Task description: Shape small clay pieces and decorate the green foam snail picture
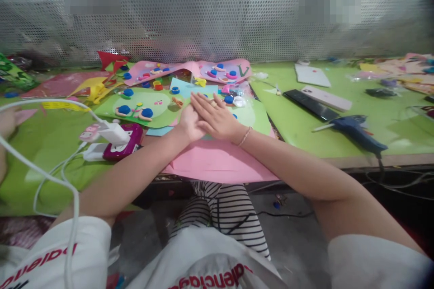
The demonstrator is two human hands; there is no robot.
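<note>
My left hand [191, 122] is turned palm up over the crafted paper sheets, and my right hand [219, 118] presses down across it. The two palms are closed against each other with the right fingers straight. Whatever lies between them, if anything, is hidden. Under and behind the hands are a green sheet [159, 99] with blue-and-tan modelled snail-like figures [125, 109] and a light blue sheet [195, 86]. A pink sheet [220, 162] hangs over the table's front edge below my wrists. Farther back stands a pink sheet with similar figures [219, 67].
A purple power strip [130, 140] with a white charger [115, 133] and cable is left of my forearm. At right lie a blue glue gun [359, 133], a black phone [308, 104] and a pale phone [327, 98]. Another person's hand [7, 124] shows at far left. Perforated metal rises behind.
</note>
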